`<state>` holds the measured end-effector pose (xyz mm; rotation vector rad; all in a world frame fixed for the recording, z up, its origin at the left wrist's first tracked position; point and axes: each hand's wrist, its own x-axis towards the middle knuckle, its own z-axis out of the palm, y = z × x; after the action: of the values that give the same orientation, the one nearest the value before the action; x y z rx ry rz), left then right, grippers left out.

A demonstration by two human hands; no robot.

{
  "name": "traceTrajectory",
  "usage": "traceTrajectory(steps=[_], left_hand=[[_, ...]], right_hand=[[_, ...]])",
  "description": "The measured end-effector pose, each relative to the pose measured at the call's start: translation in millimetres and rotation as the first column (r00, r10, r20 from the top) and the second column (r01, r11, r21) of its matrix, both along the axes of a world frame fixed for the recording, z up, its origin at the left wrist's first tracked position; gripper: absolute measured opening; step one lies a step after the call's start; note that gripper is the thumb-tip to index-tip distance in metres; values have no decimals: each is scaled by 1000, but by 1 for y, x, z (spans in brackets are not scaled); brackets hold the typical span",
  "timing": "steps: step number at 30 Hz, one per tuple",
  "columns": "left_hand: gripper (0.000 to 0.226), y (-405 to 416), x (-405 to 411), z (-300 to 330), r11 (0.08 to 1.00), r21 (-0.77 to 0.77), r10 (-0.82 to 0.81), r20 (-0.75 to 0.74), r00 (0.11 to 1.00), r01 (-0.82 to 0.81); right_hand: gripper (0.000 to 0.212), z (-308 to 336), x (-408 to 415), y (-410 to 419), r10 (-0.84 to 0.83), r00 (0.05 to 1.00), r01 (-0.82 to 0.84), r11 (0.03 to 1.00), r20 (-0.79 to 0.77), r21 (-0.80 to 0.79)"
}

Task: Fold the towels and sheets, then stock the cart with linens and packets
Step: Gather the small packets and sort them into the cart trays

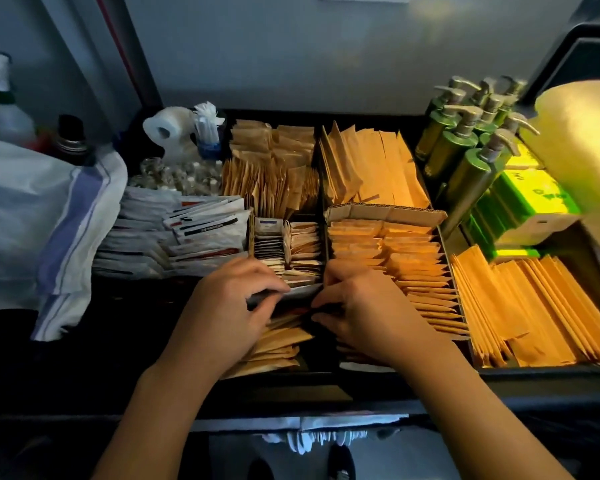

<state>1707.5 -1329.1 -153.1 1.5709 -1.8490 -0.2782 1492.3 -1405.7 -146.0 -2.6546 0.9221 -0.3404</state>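
Left hand: fingers curled, pinching a small stack of packets at its left end.
Right hand: fingers curled round the same stack's right end.
Packets: held low over the cart tray, at the divider between the narrow middle compartment and the kraft sachets on its right.
Writing: red and black print on the white sachets, too blurred to read; green boxes lettered, unreadable.
Edges: pump bottles crowd the tray's right rear.
Linen: striped cloth left of the tray.
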Motion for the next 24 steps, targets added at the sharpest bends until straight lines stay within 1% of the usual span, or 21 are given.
traceTrajectory(steps=[3, 6, 9, 12, 15, 17, 19, 21, 23, 24], left_hand=[[16, 3, 0, 0, 1000, -4, 8, -13, 1000, -8], [12, 7, -1, 4, 1000, -21, -3, -30, 1000, 2], [17, 10, -1, 11, 998, -47, -34, -71, 997, 31], [21, 14, 1, 20, 994, -107, -22, -76, 997, 14], [20, 18, 12, 27, 978, -197, 53, -112, 992, -74], [21, 23, 26, 31, 963, -221, 109, -193, 975, -152], [23, 29, 39, 33, 953, -206, 154, -303, 940, -222], [25, 36, 52, 30, 946, -171, 193, -385, 903, -275], [26, 44, 65, 26, 937, -111, 252, -445, 859, -332], [24, 48, 72, 24, 928, -88, 286, -452, 845, -362]], right_hand=[[15, 0, 2, 1, 9, 1000, -8, 1000, 29, -22], [15, 10, 0, 3, 14, 994, -10, 1000, 111, -28], [14, 27, 0, 2, 6, 979, 5, 999, 204, -54], [11, 45, 10, 4, 16, 956, -1, 999, 292, -52], [13, 53, 26, 5, 12, 919, -16, 1000, 395, 7], [21, 54, 38, 3, -3, 915, -18, 999, 403, 49], [23, 50, 52, 0, -5, 923, -34, 995, 384, 95], [15, 45, 68, 0, 22, 923, -79, 988, 384, 132], [10, 40, 84, 1, 52, 918, -117, 983, 393, 144], [9, 39, 92, 2, 63, 917, -128, 982, 394, 141]])
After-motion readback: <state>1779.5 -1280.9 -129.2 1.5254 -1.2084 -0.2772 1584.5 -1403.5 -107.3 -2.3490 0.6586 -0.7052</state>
